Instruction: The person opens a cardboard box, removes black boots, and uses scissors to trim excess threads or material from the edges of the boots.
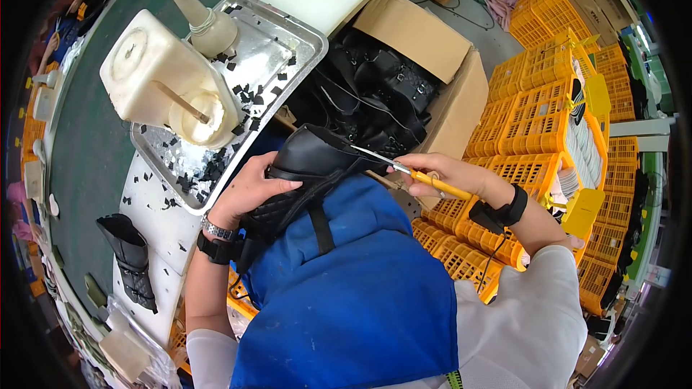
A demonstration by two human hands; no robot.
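A black leather boot upper (311, 155) lies over my lap, its wide opening facing up and away. My left hand (251, 189) grips its left side, with the thumb pressed on top. In my right hand (441, 173) is a slim tool with a yellow handle (453, 189) and a thin metal blade. The blade points left, and its tip is at the rim of the upper's opening. The tool's exact kind cannot be made out. Part of the upper under my left hand is hidden.
Ahead stands a cardboard box (461, 104) of black boot uppers. To the left, a metal tray (285, 25) bears a white plastic container (162, 65), a cone-topped bottle (215, 32) and black scraps. Another upper (133, 263) lies on the white table. Yellow crates (533, 119) stack at right.
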